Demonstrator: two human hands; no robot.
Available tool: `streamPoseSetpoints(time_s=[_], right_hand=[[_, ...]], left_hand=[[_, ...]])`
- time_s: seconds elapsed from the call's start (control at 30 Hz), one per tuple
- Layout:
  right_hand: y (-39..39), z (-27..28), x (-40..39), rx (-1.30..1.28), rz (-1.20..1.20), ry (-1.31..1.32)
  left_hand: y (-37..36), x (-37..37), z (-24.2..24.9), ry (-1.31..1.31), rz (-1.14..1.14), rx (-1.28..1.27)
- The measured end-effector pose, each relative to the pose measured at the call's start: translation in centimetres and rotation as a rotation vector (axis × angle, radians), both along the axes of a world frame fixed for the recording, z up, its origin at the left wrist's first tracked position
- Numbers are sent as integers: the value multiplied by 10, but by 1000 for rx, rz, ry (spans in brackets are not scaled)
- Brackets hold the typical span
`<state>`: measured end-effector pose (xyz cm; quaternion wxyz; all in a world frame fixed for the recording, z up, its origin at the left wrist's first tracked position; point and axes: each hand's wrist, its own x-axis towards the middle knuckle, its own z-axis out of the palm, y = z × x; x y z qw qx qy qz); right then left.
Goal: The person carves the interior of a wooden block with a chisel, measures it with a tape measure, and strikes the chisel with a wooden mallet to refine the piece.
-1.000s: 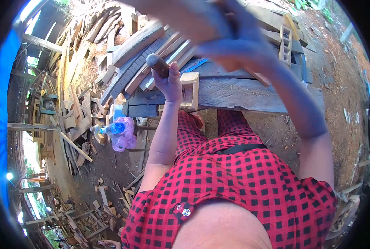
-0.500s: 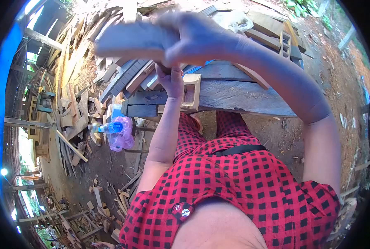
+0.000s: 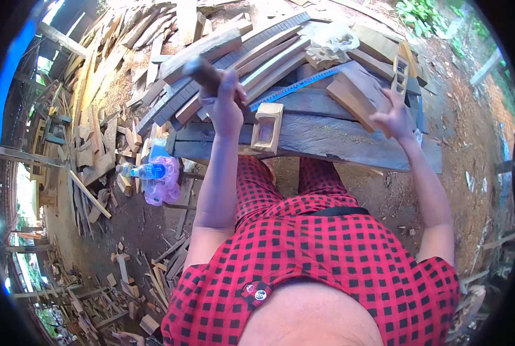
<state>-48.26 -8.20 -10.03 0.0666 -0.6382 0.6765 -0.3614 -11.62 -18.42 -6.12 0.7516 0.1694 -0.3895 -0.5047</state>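
Note:
My left hand (image 3: 225, 109) is raised over the bench's left part, closed around a dark stick-like tool (image 3: 206, 76) with a round grey end pointing up; its lower part is hidden. On the right, my right hand (image 3: 396, 117) grips the near end of a wooden block (image 3: 366, 86), blurred by motion. This block is just over or against a brown wooden piece (image 3: 348, 104) on the bench (image 3: 321, 135). Between the hands, near the bench's front edge, stands a small wooden frame (image 3: 266, 128) with a rectangular opening.
A blue measuring tape (image 3: 295, 86) stretches across the bench. Stacked timber (image 3: 205, 53), a clear plastic bag (image 3: 332, 39) and another slotted wooden piece (image 3: 400, 75) are at the back. Left of the bench, a bottle (image 3: 149, 171) lies by a pink bag (image 3: 164, 189). Wood scraps litter the ground.
My right hand has swung from above my left hand down to the right, carrying the wooden block. My left hand has shifted slightly left and up, with the tool now showing.

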Motion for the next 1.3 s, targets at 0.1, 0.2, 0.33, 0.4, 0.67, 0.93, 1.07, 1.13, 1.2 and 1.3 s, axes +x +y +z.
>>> streamPoseSetpoints(time_s=[0.1,0.2,0.33,0.4,0.67,0.93,1.07,1.13,1.2,1.3], right_hand=[[30,-51,-45,107,-155,35],[39,-95,-74,180,-256,4],[37,-81,-64,415,-328,419],[43,-31,-20,299,-257,542],[69,24,113,679,475,-687],[85,-9,120,429,387,-671],[86,-16,109,347,302,-546],[84,-21,107,310,316,-474],[83,-31,107,344,333,-502],[83,-44,103,330,340,-520]], left_hand=[[29,5,-2,-573,-45,-24],[48,-8,-20,-763,-171,-100],[86,-32,-39,-1252,-103,-422],[99,-44,-46,-1348,-147,-522],[108,-66,-73,-1429,-173,-589],[101,-22,-44,-1379,206,-564],[92,26,-86,-1376,454,-238],[95,35,-106,-1424,390,65],[100,32,-112,-1483,411,15],[110,23,-117,-1789,429,88]])
